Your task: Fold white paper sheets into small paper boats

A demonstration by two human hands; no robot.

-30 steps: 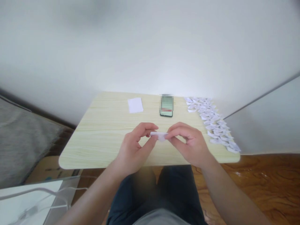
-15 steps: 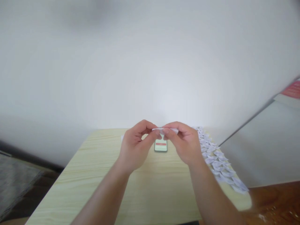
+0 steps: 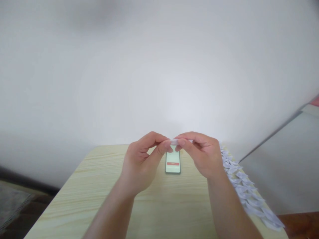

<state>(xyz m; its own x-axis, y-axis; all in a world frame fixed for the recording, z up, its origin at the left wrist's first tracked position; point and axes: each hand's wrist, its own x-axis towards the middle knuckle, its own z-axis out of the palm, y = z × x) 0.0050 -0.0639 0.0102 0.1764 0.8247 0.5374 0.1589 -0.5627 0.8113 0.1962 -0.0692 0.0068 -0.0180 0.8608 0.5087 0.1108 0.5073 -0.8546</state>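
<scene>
**One folded paper piece in hand, big batch laid out at right**

Left hand (image 3: 142, 161) and right hand (image 3: 205, 157) are close together, fingertips nearly meeting, each pinching the same folded white paper strip (image 3: 174, 141) between thumb and fingers. Strip is in front of the wearer, looks raised off the table, lined up over the far end of the phone (image 3: 172, 168). Most of it is hidden by fingers; a sliver shows between the thumbs and a bit past the right thumb.

Done: long run of folded white paper pieces (image 3: 245, 194) along the right edge of the wood-grain table (image 3: 99, 189), packed tight, many overlapping. Part of it sits behind the right forearm, so no count from me. They read as finished folds.

Left: the strip in hand, at least. My read is mid-fold, since it's narrow and both hands are on it, not yet with the batch. Can't tell how many creases remain. Can't tell unfolded stock either; hands cover part of the far side.

Phone lies flat, screen lit, red bar near the bottom.
</scene>
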